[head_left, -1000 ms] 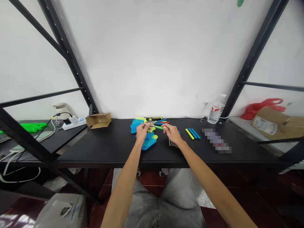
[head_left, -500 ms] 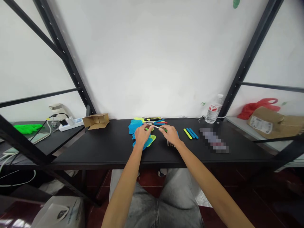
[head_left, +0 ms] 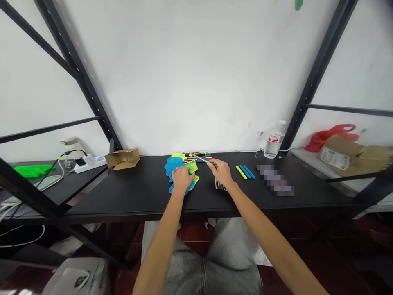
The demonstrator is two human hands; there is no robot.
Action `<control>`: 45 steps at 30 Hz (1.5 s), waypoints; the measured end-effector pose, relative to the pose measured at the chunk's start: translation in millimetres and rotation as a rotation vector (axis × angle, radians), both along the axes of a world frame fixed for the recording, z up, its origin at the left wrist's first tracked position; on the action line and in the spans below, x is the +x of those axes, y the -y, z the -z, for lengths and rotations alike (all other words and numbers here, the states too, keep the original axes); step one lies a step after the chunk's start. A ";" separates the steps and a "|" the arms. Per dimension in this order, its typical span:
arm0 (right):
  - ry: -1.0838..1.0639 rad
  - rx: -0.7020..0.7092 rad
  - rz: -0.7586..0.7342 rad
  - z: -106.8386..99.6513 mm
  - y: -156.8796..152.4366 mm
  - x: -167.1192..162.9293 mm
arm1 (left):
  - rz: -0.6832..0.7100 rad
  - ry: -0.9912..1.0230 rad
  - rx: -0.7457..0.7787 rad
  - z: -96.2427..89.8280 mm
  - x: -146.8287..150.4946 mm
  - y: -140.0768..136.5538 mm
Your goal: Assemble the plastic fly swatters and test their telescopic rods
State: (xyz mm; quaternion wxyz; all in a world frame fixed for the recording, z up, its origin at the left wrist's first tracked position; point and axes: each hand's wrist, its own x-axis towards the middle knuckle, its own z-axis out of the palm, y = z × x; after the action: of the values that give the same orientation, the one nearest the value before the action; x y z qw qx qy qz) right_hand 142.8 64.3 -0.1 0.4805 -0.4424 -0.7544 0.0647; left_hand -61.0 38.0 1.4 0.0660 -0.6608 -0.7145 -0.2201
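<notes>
My right hand is closed around a thin metal rod with a greenish part at the palm. The rod points up and left over the pile. My left hand reaches down onto flat mesh fly swatter heads, its fingers apart and touching them. A blue swatter head lies just beyond that hand, and a yellow-green swatter head shows to its right. Below my right hand lie several metal rods, partly covered by it. Behind the pile are finished-looking swatters with coloured handles.
To the right lie a yellow handle and two blue handles. A blurred-out item and a water bottle are farther right. An open cardboard box sits at the left of the black table.
My hands were together at the rod; now my left hand has left it and dropped to the swatter heads. My right hand keeps the rod, which is more fully in view.
</notes>
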 end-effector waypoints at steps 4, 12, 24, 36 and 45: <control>-0.008 -0.005 -0.001 -1.2 0.8 -0.2 | 0.005 -0.027 -0.002 -2.3 2.8 1.4; -0.028 -0.024 0.006 -4.0 2.2 -0.7 | 0.070 -0.171 -0.024 -14.0 -14.7 -1.5; -0.042 -0.029 0.008 -6.3 3.2 -0.9 | 0.140 -0.248 -0.071 -28.8 -57.7 -7.5; -0.041 -0.017 0.007 -4.1 -0.1 -0.9 | 0.197 -0.367 0.120 -46.6 -88.0 15.0; -0.032 -0.045 0.009 -4.5 0.7 -0.3 | 0.159 -0.165 0.171 -69.9 -86.1 22.6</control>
State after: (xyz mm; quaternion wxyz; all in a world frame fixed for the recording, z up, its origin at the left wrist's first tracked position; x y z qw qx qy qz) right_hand 142.5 63.6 4.4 0.4830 -0.4555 -0.7428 0.0864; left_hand -147.1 15.5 71.3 0.1630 -0.7231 -0.6308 -0.2294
